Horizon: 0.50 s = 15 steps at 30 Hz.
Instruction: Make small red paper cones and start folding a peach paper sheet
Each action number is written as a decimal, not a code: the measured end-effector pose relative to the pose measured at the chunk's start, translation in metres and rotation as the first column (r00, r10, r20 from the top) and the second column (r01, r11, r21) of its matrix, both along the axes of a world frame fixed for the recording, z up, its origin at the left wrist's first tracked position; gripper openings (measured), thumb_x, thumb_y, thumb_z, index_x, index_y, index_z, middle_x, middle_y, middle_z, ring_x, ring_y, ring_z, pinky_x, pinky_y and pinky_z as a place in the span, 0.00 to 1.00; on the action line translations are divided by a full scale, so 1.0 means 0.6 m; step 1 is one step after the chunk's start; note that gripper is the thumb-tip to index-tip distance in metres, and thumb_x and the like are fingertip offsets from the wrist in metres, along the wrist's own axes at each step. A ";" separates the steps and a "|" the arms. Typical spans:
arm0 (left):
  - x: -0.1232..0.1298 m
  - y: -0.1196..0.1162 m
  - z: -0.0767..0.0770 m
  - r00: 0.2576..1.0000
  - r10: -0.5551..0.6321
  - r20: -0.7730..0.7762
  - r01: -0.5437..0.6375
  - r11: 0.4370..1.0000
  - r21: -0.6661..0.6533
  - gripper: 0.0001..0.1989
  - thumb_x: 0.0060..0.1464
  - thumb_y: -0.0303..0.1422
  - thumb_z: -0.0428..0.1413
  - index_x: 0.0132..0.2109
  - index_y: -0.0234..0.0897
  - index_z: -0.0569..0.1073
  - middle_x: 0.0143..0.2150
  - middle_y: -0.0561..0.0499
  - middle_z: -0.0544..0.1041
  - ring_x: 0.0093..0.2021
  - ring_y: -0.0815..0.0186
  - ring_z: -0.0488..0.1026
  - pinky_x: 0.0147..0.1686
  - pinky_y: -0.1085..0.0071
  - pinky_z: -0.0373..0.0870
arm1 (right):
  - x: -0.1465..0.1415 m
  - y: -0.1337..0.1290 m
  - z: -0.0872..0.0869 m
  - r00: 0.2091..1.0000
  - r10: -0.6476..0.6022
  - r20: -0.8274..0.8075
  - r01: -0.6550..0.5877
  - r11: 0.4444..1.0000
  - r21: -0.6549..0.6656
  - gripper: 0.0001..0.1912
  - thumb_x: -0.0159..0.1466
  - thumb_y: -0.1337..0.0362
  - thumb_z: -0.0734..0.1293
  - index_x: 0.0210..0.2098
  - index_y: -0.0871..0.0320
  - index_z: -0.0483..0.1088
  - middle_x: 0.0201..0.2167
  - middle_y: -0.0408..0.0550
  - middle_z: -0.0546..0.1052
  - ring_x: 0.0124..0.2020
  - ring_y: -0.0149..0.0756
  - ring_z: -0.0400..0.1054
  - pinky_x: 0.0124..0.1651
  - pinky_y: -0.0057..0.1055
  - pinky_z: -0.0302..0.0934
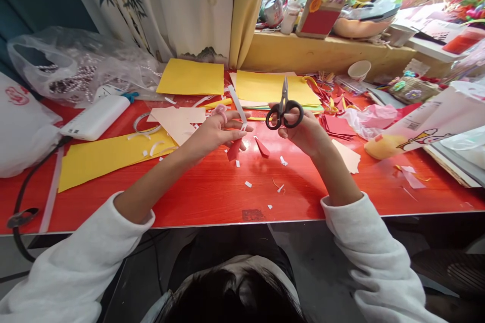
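Note:
My left hand [222,128] is closed on a narrow white strip [237,103] that sticks up past the fingers. A folded red paper piece [235,150] hangs just under the same hand, and the strip seems to meet it at the fingertips. To the right, my right hand [301,128] has its fingers at the black handles of the scissors [282,108], whose blades point up and look closed. Another small red piece [261,147] with a white tip lies on the red table [212,197] between the hands. Small white scraps [248,184] are scattered below.
Yellow sheets [191,76] lie at the back, with more yellow paper [94,160] and a white power strip [95,117] on the left. A tape roll [142,123] is beside them. Red squares [337,127] and a white paper bag [435,121] are on the right.

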<state>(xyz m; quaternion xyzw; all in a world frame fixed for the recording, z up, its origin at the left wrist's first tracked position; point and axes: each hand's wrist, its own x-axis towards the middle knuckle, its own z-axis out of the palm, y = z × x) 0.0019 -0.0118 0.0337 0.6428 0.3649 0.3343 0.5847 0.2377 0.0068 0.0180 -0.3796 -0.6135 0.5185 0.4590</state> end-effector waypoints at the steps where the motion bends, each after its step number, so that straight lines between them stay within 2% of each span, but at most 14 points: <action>1: 0.000 0.000 0.000 1.000 0.003 -0.007 -0.003 1.000 0.004 0.22 0.54 0.31 0.57 0.56 0.34 0.67 0.54 0.39 0.73 0.28 0.70 0.76 0.25 0.73 0.73 | -0.002 0.000 -0.002 1.000 0.011 0.000 -0.011 1.000 -0.005 0.21 0.55 0.58 0.67 0.47 0.56 0.69 0.45 0.51 0.73 0.37 0.34 0.68 0.23 0.26 0.58; 4: -0.001 0.001 0.001 1.000 -0.002 -0.018 0.002 1.000 0.021 0.21 0.55 0.30 0.57 0.56 0.35 0.67 0.54 0.40 0.74 0.28 0.71 0.76 0.27 0.73 0.74 | -0.004 -0.001 -0.007 0.999 0.035 0.037 -0.035 0.999 -0.001 0.28 0.56 0.60 0.67 0.55 0.54 0.64 0.46 0.51 0.72 0.43 0.37 0.69 0.23 0.24 0.58; 8: -0.003 0.003 0.002 1.000 0.004 -0.029 -0.003 1.000 0.030 0.23 0.55 0.29 0.56 0.58 0.35 0.67 0.54 0.39 0.73 0.29 0.69 0.76 0.24 0.73 0.73 | 0.000 -0.004 -0.007 0.990 0.102 0.099 -0.106 0.993 0.044 0.30 0.56 0.55 0.69 0.57 0.50 0.61 0.41 0.48 0.71 0.39 0.35 0.67 0.26 0.26 0.61; 10: -0.004 0.005 0.003 0.999 0.012 -0.031 -0.011 0.999 0.034 0.24 0.54 0.28 0.56 0.59 0.35 0.66 0.55 0.38 0.72 0.29 0.69 0.76 0.23 0.72 0.73 | 0.006 -0.007 -0.001 0.967 0.209 0.142 -0.219 0.974 0.053 0.34 0.51 0.48 0.72 0.54 0.50 0.63 0.40 0.48 0.69 0.39 0.35 0.65 0.30 0.27 0.64; 12: -0.005 0.006 0.003 0.999 0.016 -0.028 -0.015 0.999 0.043 0.24 0.54 0.28 0.56 0.58 0.35 0.67 0.55 0.38 0.72 0.29 0.68 0.77 0.25 0.72 0.73 | 0.011 -0.011 0.007 0.908 0.355 0.221 -0.369 0.929 0.024 0.38 0.45 0.43 0.74 0.51 0.53 0.66 0.41 0.49 0.69 0.41 0.37 0.64 0.35 0.30 0.65; 15: -0.008 0.006 0.006 0.999 0.018 -0.027 -0.017 0.999 0.047 0.24 0.54 0.29 0.57 0.58 0.36 0.67 0.55 0.40 0.72 0.29 0.69 0.76 0.26 0.72 0.74 | 0.014 -0.015 0.020 0.805 0.487 0.338 -0.477 0.871 -0.117 0.35 0.48 0.41 0.72 0.47 0.58 0.71 0.36 0.49 0.72 0.35 0.35 0.66 0.34 0.29 0.63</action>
